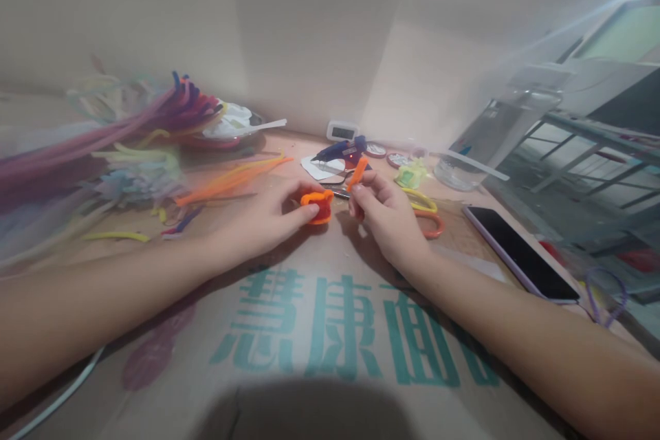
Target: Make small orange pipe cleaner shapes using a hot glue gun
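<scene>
You are pinching the orange looped piece (pixel 323 206) in your left hand (pixel 283 212) and the orange strip (pixel 357 174) in your right hand (pixel 386 212), holding them apart above the printed cardboard (pixel 206 302). You are apparently positioning both pieces; the next move calls for steady pinches.

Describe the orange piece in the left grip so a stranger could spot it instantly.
Start at the large green characters on the worktop. Just beyond them, the left grip pinches the orange piece. Its bright rim surrounds a darker middle, unlike the short, straight orange strip in the right grip.
</scene>
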Available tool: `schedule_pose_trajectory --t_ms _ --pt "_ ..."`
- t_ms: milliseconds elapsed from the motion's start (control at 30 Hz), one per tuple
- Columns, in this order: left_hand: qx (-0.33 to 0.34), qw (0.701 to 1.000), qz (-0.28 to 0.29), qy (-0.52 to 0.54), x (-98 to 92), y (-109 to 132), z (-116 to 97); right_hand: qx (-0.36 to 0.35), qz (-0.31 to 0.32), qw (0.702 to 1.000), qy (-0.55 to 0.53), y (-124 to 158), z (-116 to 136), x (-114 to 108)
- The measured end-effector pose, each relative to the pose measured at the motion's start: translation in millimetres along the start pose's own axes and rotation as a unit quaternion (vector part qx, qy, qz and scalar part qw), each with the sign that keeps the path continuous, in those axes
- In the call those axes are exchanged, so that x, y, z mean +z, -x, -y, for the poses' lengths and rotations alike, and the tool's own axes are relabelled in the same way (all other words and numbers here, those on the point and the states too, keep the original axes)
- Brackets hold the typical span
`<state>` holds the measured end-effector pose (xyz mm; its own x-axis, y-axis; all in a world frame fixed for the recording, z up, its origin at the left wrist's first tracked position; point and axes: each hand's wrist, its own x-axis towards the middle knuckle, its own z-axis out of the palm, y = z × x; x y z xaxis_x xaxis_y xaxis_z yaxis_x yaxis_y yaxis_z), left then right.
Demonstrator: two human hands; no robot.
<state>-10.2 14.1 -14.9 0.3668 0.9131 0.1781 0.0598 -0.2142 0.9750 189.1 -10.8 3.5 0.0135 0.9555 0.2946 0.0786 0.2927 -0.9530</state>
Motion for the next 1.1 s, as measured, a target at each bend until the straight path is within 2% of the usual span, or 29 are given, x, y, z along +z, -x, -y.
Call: schedule_pose_trajectory --t_ms 100,300,433,533,700,867,1100 --pt "0.031 0.99 0.023 -0.139 -4.3 -1.2 2.5 0.008 0.006 1.0 0.003 -0.9 -1.1 0.4" --pt "0.049 0.977 0.036 -0.205 -5.1 -0.3 -3.5 0.01 0.028 0.999 0.023 0.3 -0.5 1.4" --pt "0.119 0.962 0.0 -0.247 -4.5 1.1 -9.8 0.011 0.046 0.998 0.042 1.0 -0.9 1.6" --pt "0.172 0.945 -0.005 -0.279 -3.9 2.3 -12.8 -0.008 0.06 0.996 0.06 3.0 -0.1 2.8" --pt "0.218 0.926 -0.015 -0.308 -3.6 3.5 -15.3 -0.059 0.086 0.984 0.144 8.8 5.4 5.7" --pt "0.224 0.929 -0.018 -0.295 -5.5 4.9 -18.0 -0.13 0.094 0.958 0.238 11.4 9.5 6.5" --pt "0.235 0.927 0.011 -0.291 -6.6 4.4 -17.3 -0.102 0.108 0.962 0.229 11.7 7.7 6.0"
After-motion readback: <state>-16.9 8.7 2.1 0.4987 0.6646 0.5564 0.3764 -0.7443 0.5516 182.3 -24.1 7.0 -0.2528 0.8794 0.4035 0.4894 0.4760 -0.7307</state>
